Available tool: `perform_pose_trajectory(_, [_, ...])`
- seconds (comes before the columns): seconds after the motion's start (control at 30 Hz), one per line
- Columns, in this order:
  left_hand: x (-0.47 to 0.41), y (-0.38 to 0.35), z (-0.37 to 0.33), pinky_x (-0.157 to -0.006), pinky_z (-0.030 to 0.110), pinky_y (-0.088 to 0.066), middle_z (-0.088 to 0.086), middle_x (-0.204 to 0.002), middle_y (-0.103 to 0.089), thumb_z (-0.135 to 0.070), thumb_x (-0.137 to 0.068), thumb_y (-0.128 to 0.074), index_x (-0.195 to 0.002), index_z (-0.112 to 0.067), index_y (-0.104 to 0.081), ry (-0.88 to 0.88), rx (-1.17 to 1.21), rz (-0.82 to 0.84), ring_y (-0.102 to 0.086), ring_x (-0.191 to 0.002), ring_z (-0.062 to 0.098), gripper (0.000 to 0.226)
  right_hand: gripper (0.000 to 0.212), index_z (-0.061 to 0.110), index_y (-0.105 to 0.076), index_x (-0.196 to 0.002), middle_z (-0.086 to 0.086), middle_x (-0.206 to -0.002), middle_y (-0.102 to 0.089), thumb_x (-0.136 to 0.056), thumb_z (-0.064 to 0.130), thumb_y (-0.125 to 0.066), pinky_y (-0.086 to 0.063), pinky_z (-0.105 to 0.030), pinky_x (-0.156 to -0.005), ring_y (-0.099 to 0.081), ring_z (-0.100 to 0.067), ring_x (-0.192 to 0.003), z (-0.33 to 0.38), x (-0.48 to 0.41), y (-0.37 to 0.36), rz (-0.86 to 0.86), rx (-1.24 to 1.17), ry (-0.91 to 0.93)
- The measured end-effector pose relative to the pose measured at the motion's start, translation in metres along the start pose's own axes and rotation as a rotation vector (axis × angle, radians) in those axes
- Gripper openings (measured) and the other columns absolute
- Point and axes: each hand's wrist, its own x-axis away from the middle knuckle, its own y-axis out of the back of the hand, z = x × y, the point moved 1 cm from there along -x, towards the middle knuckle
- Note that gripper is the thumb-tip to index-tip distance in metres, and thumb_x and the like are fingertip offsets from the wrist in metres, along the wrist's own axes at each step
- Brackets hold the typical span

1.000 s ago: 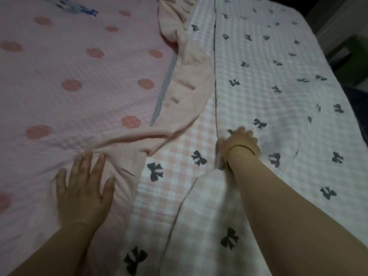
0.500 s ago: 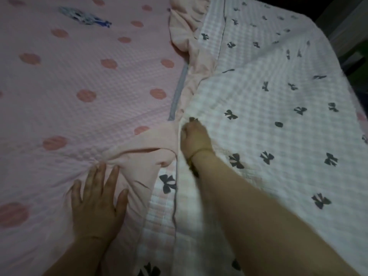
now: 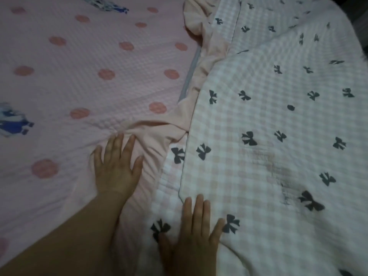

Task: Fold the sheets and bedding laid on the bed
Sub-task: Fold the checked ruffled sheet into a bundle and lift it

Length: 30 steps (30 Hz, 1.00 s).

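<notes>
My left hand (image 3: 117, 168) lies flat, fingers spread, on the pink frill (image 3: 157, 136) of the dotted sheet (image 3: 89, 80). My right hand (image 3: 197, 232) lies flat too on the bow-print blanket (image 3: 268, 136) at six o'clock, neither grip holding anything. The blanket's folded flap runs toward one o'clock (its edge sits crooked over the layer below). I'd smooth outward from the fold before folding again. No basket or box shows.

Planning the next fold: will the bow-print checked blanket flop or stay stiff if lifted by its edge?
Probably floppy: the bow-print blanket drapes in soft creases. Likely light, as its folded edge looks thin. Its waffled weave probably resists sliding under the right hand.
</notes>
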Motion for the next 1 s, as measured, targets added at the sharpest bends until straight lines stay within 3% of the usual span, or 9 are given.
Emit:
perform_pose_trajectory(0.1, [-0.002,0.005,-0.006,-0.109,0.027,0.015,0.001,-0.158,0.000,-0.053,-0.095,-0.016,-0.149,-0.026,-0.010,0.033,-0.012,0.137,0.001,-0.145,0.015,0.061,0.081,0.006,-0.042,-0.133,-0.021,-0.130,-0.053,-0.091,0.059,0.003,-0.001,-0.048,-0.110,-0.037,-0.031,-0.126,-0.005,0.006,-0.007,0.040,-0.003,0.015])
perform_pose_trajectory(0.2, [0.022,0.032,0.008,-0.113,0.037,0.013,0.005,-0.157,0.008,-0.052,-0.092,-0.038,-0.149,-0.025,-0.002,0.196,0.067,0.177,0.007,-0.144,0.019,0.073,0.099,0.017,0.016,-0.138,-0.018,-0.147,0.023,-0.059,0.072,0.039,0.036,-0.045,-0.096,0.023,-0.023,-0.137,-0.004,0.000,0.002,0.008,0.108,0.020])
perform_pose_trajectory(0.27, [0.058,0.058,0.033,-0.115,0.040,0.003,0.012,-0.157,-0.005,-0.054,-0.085,-0.052,-0.150,-0.019,-0.005,0.411,0.101,0.162,-0.005,-0.144,0.026,0.087,0.086,0.018,0.037,-0.130,-0.006,-0.143,0.041,-0.066,0.074,0.023,0.041,-0.044,-0.092,0.039,-0.017,-0.128,-0.005,0.009,0.010,0.122,0.105,0.037])
perform_pose_trajectory(0.37, [0.113,0.086,0.062,-0.106,0.039,-0.029,0.019,-0.144,-0.037,-0.048,-0.079,-0.064,-0.147,-0.011,-0.021,0.442,0.160,0.241,-0.037,-0.130,0.034,0.088,0.075,0.012,0.019,-0.145,-0.009,-0.152,0.025,-0.094,0.042,-0.027,0.017,-0.045,-0.112,0.021,-0.024,-0.142,0.000,0.037,0.027,0.118,0.056,-0.031])
perform_pose_trajectory(0.47, [0.144,0.107,0.064,-0.090,0.032,-0.039,0.017,-0.129,-0.055,-0.021,-0.085,-0.063,-0.135,-0.007,-0.045,0.472,0.417,0.318,-0.053,-0.115,0.032,0.055,0.063,0.008,-0.010,-0.145,-0.013,-0.153,-0.007,-0.093,0.028,-0.038,-0.008,-0.037,-0.115,-0.009,-0.028,-0.141,0.008,0.084,0.023,0.067,0.012,-0.131])
perform_pose_trajectory(0.63, [0.167,0.153,0.044,-0.072,0.018,-0.032,0.007,-0.104,-0.063,-0.005,-0.089,-0.057,-0.114,-0.004,-0.064,0.425,0.687,0.206,-0.054,-0.094,0.017,0.026,0.023,0.009,-0.050,-0.114,-0.008,-0.122,-0.051,-0.093,0.010,-0.040,-0.036,-0.027,-0.096,-0.043,-0.022,-0.116,0.006,0.103,0.028,0.128,-0.055,-0.116])
perform_pose_trajectory(0.77, [0.185,0.181,0.017,-0.054,0.002,-0.036,-0.004,-0.087,-0.061,-0.004,-0.089,-0.057,-0.112,-0.003,-0.065,0.305,0.803,0.202,-0.056,-0.078,0.004,0.024,0.029,0.017,-0.036,-0.069,0.005,-0.079,-0.041,-0.097,0.012,-0.038,-0.040,-0.021,-0.066,-0.048,-0.019,-0.088,-0.012,0.122,0.047,-0.034,-0.425,-0.060])
perform_pose_trajectory(0.87, [0.200,0.173,-0.020,-0.064,-0.007,-0.033,-0.013,-0.083,-0.057,-0.003,-0.088,-0.057,-0.111,0.000,-0.065,0.168,0.831,0.299,-0.054,-0.070,-0.015,0.024,0.017,0.015,-0.042,-0.080,0.014,-0.076,-0.037,-0.097,0.011,-0.040,-0.033,-0.006,-0.055,-0.042,-0.010,-0.072,-0.038,0.164,0.065,-0.333,-0.780,-0.067])
perform_pose_trajectory(1.0, [0.248,0.127,-0.068,-0.100,0.001,-0.020,-0.008,-0.133,-0.039,-0.012,-0.097,-0.045,-0.129,-0.001,-0.052,-0.097,0.660,0.682,-0.038,-0.122,0.007,0.034,0.032,0.031,-0.039,-0.076,0.017,-0.082,-0.046,-0.095,0.006,-0.044,-0.033,0.003,-0.064,-0.044,0.008,-0.076,-0.065,0.198,0.083,-0.499,-0.920,-0.012])
